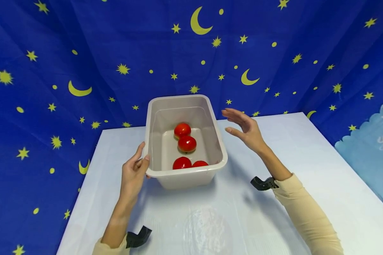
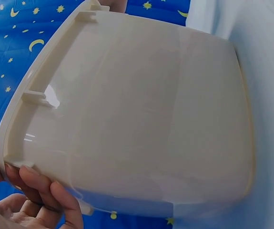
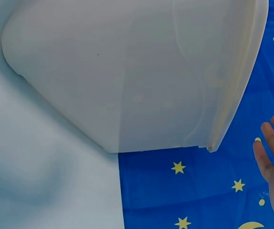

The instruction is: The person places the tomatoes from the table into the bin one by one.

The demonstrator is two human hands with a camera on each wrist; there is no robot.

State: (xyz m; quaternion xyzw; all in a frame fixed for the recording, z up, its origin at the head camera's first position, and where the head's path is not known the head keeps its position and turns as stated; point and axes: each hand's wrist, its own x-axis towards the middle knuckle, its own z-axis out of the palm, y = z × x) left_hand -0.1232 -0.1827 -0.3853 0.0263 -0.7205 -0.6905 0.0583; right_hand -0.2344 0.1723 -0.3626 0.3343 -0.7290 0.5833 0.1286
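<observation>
A light grey plastic tub (image 1: 188,180) stands on the white table, and several red tomatoes (image 1: 187,144) lie inside it. Two are near the middle of its floor; the others are partly hidden behind the near wall. My left hand (image 1: 134,173) holds the tub's rim at the near left, thumb on top and fingers beneath. In the left wrist view, the curled fingers (image 2: 41,191) show under that rim. To the right of the tub, my right hand (image 1: 244,129) is raised with loosely bent fingers, apart from the rim and holding nothing. The right wrist view shows its spread fingers (image 3: 272,143).
The white table (image 1: 274,141) extends to both sides and in front of the tub. Just behind the table hangs a blue cloth (image 1: 166,49) with yellow moons and stars. A light-blue patterned panel (image 1: 370,141) is at the right. Each wrist bears a black mount (image 1: 263,183).
</observation>
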